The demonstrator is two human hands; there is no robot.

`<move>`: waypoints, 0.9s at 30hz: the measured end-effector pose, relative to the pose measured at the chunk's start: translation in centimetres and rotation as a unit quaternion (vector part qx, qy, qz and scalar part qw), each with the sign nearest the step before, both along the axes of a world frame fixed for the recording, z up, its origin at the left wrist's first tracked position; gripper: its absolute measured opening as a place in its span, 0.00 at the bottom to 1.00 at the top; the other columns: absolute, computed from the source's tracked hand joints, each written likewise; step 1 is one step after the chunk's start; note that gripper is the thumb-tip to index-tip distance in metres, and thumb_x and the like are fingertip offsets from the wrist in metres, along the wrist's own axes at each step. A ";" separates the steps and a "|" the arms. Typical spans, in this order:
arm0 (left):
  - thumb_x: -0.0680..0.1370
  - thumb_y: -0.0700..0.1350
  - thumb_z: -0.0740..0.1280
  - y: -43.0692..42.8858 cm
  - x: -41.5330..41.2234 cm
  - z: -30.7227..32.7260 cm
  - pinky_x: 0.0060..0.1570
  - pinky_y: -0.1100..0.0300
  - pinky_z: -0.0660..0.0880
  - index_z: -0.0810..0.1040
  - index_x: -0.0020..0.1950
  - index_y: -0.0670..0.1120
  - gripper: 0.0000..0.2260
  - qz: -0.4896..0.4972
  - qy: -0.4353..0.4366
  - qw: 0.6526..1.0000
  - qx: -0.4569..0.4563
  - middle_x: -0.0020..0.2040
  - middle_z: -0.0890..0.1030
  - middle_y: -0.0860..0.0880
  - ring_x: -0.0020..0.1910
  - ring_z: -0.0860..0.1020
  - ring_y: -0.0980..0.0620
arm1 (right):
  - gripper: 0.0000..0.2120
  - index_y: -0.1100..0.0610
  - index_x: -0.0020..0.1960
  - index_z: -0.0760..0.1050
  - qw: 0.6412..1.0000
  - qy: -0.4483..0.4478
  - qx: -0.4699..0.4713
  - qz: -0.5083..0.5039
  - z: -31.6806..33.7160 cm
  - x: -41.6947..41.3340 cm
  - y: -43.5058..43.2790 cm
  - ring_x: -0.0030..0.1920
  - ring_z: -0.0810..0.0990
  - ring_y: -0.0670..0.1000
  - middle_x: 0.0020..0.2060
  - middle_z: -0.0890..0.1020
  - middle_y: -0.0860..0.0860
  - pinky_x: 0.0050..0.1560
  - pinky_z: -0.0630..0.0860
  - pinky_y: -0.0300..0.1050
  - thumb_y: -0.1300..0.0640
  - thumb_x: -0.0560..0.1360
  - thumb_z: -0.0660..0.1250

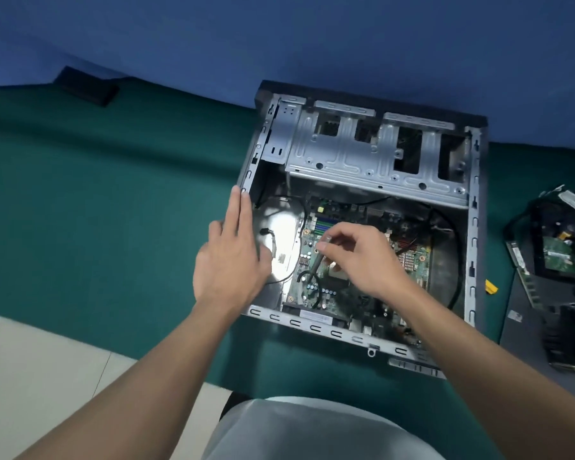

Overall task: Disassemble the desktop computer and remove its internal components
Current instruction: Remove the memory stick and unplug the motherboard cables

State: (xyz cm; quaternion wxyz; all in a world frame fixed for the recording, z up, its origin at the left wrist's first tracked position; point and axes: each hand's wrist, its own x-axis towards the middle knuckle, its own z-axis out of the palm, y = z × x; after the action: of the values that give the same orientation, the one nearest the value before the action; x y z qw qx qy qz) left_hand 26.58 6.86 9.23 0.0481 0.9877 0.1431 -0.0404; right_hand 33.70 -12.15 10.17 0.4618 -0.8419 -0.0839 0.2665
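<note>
An open desktop case (472, 227) lies on its side on a green table. A green motherboard (415, 260) sits in its lower half, and a bare metal drive cage (362, 154) spans the far part. My left hand (233, 257) rests flat with straight fingers along the case's left wall. My right hand (362, 257) hovers over the board and pinches a thin dark screwdriver (317, 262) near its top. The shaft slants down to the left, with its tip on the board near black cables.
Removed parts lie to the right of the case: a dark drive with a green circuit board (558, 254), a memory stick (521, 270), a black finned part (565, 336) and a small yellow piece (491, 287). A black flat object (88, 86) lies far left.
</note>
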 end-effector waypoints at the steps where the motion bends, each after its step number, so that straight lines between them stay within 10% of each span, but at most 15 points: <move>1: 0.78 0.53 0.58 0.0 0.0 0.0 0.33 0.57 0.67 0.46 0.80 0.46 0.34 0.001 0.000 1.000 -0.003 0.80 0.43 0.53 0.54 0.69 0.47 | 0.03 0.50 0.45 0.80 1.000 -0.004 -0.002 0.014 -0.4 0.0 0.4 0.36 0.81 0.46 0.35 0.82 0.48 0.42 0.81 0.45 0.52 0.74 0.71; 4: 0.77 0.53 0.57 0.0 0.0 0.1 0.33 0.56 0.68 0.45 0.79 0.46 0.34 0.000 0.000 1.000 -0.008 0.80 0.43 0.54 0.53 0.69 0.47 | 0.04 0.51 0.46 0.80 0.995 -0.028 -0.035 0.088 -1.4 -0.2 1.4 0.29 0.76 0.36 0.33 0.80 0.44 0.29 0.69 0.27 0.51 0.74 0.71; 10: 0.77 0.52 0.58 0.1 0.0 -0.3 0.33 0.56 0.68 0.45 0.79 0.47 0.35 0.001 -0.005 1.000 -0.009 0.80 0.43 0.52 0.53 0.69 0.47 | 0.05 0.51 0.49 0.80 0.978 -0.038 -0.076 0.191 -3.2 -0.2 2.7 0.37 0.80 0.44 0.39 0.82 0.46 0.40 0.77 0.42 0.51 0.76 0.69; 27: 0.75 0.52 0.58 0.1 0.2 -0.4 0.34 0.56 0.66 0.47 0.79 0.47 0.36 0.010 -0.004 1.000 -0.018 0.80 0.44 0.52 0.51 0.68 0.47 | 0.05 0.53 0.45 0.80 0.981 -0.039 -0.076 0.176 -6.1 -0.6 3.2 0.36 0.80 0.44 0.32 0.81 0.45 0.38 0.76 0.40 0.54 0.77 0.68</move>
State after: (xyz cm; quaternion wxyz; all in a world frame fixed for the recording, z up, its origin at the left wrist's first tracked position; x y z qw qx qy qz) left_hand 26.80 6.93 8.83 0.0671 0.9853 0.1521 -0.0388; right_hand 33.06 -8.97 4.10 0.3383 -0.8563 -0.2281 0.3166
